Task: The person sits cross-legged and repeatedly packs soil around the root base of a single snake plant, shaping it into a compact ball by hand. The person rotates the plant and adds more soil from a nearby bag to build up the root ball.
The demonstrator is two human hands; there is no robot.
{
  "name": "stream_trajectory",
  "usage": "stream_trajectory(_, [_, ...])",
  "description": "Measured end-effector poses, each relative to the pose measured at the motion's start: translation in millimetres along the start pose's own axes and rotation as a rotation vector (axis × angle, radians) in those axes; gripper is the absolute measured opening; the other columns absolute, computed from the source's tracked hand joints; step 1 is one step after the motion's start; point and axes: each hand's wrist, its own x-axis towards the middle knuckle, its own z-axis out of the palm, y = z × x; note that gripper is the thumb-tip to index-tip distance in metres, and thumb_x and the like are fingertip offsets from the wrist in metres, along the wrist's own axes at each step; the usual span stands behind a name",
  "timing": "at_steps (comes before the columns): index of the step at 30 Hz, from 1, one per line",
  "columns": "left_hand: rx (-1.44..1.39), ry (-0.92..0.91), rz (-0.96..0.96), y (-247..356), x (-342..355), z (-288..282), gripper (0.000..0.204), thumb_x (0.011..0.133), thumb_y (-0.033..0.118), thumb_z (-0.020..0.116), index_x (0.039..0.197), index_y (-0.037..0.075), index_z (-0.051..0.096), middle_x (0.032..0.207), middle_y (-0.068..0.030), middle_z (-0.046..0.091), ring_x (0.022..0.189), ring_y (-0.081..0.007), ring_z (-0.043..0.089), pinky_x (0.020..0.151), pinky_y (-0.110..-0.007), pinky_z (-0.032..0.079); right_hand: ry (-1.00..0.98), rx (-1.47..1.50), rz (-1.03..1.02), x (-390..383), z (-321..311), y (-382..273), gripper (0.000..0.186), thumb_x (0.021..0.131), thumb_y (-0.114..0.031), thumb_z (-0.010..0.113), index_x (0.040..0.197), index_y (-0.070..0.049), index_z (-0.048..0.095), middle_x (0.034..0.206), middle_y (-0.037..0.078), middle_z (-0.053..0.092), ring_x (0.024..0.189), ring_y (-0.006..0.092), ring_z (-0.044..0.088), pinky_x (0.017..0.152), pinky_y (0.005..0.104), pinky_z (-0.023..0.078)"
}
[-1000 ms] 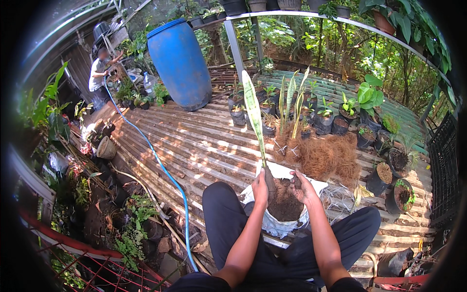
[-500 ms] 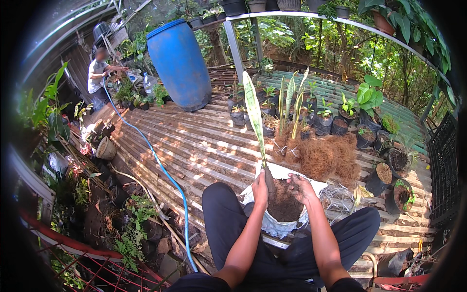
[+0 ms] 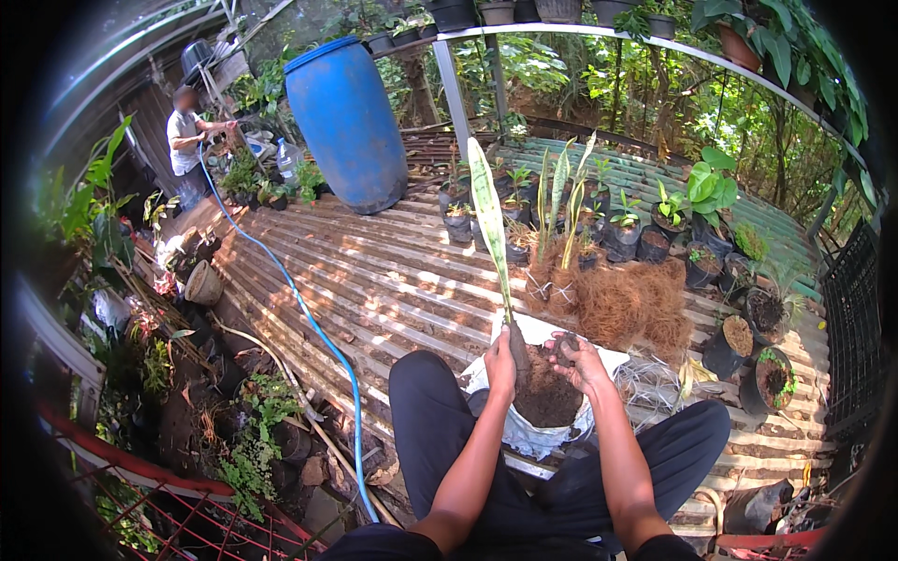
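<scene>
Gripping tall yellow-edged green leaf point(image 3: 488, 210) by its muddy base point(image 3: 519, 353) in left hand point(image 3: 500, 366) over white soil-filled sack point(image 3: 531, 437), cupping dark earthy clump point(image 3: 565, 349) in right hand point(image 3: 586, 366), best press gently, keeping leaf upright.

Left of the barrel point(image 3: 346, 131), a person point(image 3: 183, 142) is blurred at the head; up and right of it, the top edge crops pots point(image 3: 559, 9). Below it, the left hand point(image 3: 502, 365) partly hides the plant point(image 3: 487, 204); the right hand's point(image 3: 588, 365) clump point(image 3: 566, 345) is indistinct.
</scene>
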Motion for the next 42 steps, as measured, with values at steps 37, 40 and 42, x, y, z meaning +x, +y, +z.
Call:
stream_trajectory(37, [-0.210,-0.051,0.089,19.9,-9.4,0.6,0.055,0.103,0.051,0.044,0.112,0.000,0.065,0.090,-0.0105,0.068,0.079,-0.0190,0.065,0.073,-0.033,0.052,-0.039,0.052,-0.073,-12.4,30.5,-10.8,0.042,0.107,-0.037,0.045,0.129,-0.002,0.053,0.117,0.016,0.067,0.100,0.0255,0.069,0.090,0.0434,0.058])
stream_trajectory(40, [-0.228,-0.040,0.080,22.2,-12.1,1.8,0.055,0.104,0.049,0.043,0.114,0.000,0.065,0.088,-0.0103,0.068,0.076,-0.0180,0.064,0.071,-0.032,0.052,0.016,0.007,-0.116,-10.3,35.2,-7.3,0.041,0.107,-0.036,0.044,0.128,-0.001,0.054,0.120,0.018,0.067,0.100,0.0261,0.070,0.084,0.0414,0.061])
stream_trajectory(42, [-0.255,-0.043,0.069,24.0,-13.9,3.1,0.053,0.104,0.047,0.043,0.113,0.000,0.065,0.086,-0.0099,0.068,0.072,-0.0167,0.064,0.069,-0.031,0.051,0.069,-0.086,-0.133,-8.9,36.4,-4.4,0.041,0.107,-0.036,0.044,0.127,-0.001,0.054,0.119,0.017,0.068,0.099,0.0254,0.070,0.081,0.0401,0.062])
